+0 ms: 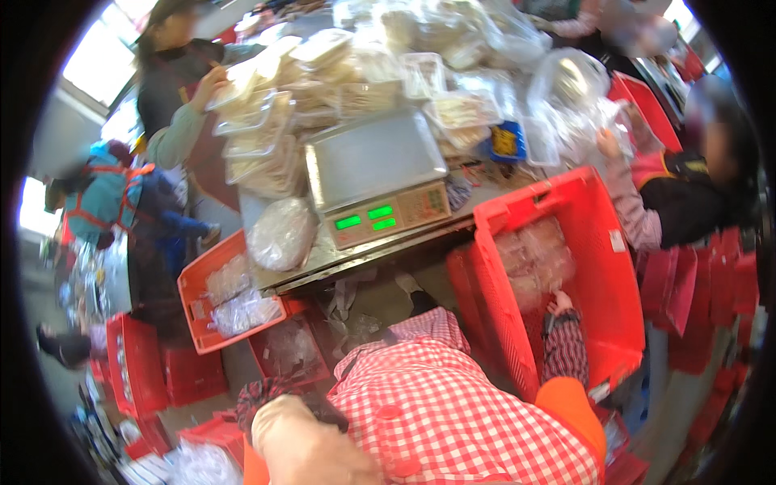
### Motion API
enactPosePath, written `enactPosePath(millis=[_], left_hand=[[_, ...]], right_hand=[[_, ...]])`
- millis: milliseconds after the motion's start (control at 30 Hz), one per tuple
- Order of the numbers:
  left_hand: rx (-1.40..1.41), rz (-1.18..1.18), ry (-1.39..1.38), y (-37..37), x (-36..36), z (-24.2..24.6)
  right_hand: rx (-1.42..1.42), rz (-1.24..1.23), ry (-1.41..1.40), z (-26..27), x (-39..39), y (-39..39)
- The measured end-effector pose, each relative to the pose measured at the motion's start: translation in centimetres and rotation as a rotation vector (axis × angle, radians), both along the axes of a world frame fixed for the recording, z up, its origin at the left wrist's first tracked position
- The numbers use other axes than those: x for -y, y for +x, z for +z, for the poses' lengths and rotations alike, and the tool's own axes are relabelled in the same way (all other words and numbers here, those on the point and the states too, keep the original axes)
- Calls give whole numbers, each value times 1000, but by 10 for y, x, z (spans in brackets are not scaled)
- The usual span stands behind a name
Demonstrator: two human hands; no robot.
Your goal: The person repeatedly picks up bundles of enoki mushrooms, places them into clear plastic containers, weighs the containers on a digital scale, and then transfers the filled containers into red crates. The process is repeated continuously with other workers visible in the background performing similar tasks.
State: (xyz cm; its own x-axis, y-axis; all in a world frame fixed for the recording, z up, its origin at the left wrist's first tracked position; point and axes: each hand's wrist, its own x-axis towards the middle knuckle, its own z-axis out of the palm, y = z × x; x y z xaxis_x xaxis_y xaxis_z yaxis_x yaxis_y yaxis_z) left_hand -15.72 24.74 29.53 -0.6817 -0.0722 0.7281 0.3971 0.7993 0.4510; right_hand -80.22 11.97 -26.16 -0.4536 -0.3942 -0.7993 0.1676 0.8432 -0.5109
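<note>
My right hand [561, 303] is down inside a tall red plastic crate [612, 267], at the near edge of some clear plastic packs [533, 260]. Whether its fingers grip a pack or only touch it, I cannot tell. Large and blurred at the bottom of the view is my left hand [312, 445], close to the camera, in front of the red-and-white checked apron [424, 388]. Its fingers are hidden. On the table before me stands a weighing scale [376, 157] with a bare metal pan and lit green displays.
Stacked clear food trays [260, 133] and a round plastic-wrapped bundle [283, 233] lie left of the scale. A blue tray [508, 142] sits to its right. An orange-red crate [197, 303] with bagged packs stands at the table's left corner. Co-workers stand at both sides.
</note>
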Motion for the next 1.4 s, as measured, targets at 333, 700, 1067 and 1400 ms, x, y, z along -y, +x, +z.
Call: enactPosePath(millis=[333,700,1067,1400], left_hand=[[-91,939,908,62,-55,-82],[-274,1383,1030,62,-84,-111],[-409,1469,1052,80,-15,-78],[-568,1573,1223,74,29,-83]], right_hand=[[180,273,-513,189,51,67],[416,779,-748,326,172,307],[909,1072,-705,352,254,654],[484,1287,-720,361,365,821]])
